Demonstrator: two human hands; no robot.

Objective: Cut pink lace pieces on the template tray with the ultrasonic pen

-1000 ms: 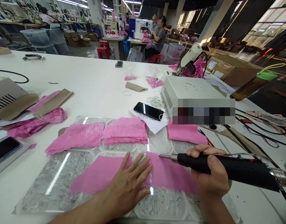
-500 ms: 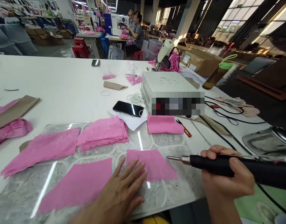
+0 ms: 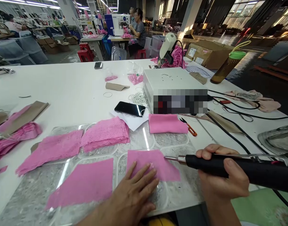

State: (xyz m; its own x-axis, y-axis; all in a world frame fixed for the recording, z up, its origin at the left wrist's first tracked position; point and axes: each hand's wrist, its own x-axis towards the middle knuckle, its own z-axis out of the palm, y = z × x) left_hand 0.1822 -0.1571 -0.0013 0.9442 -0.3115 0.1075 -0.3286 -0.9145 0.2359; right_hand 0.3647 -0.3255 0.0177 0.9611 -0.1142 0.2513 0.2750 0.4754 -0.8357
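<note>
My left hand (image 3: 134, 191) lies flat with fingers spread, its fingertips on the lower part of a cut pink fabric piece (image 3: 144, 157). In my right hand (image 3: 225, 175) is a thick black corded handpiece (image 3: 212, 163) with a thin metal tip pointing left. That tip is at the fabric's upper right edge; whether it touches is unclear. A second pink piece (image 3: 87, 182) lies flat to the left. Behind are two pink fabric stacks, one plain (image 3: 59, 146) and one lacy (image 3: 106, 133), and a folded pink piece (image 3: 167, 123). A clear patterned mat (image 3: 28, 191) lies underneath.
A white control box (image 3: 172, 78) stands behind the mat, with black cables (image 3: 228, 135) to its right. Around it are a phone (image 3: 130, 108), rubber bands (image 3: 138, 99), orange thread snips (image 3: 191, 129), a glass jar (image 3: 278, 141) and a bottle (image 3: 225, 69). People sit at sewing machines beyond.
My left hand has slid slightly right on the fabric. The handpiece has moved a little left, bringing its tip to the fabric's edge. The camera view has shifted slightly.
</note>
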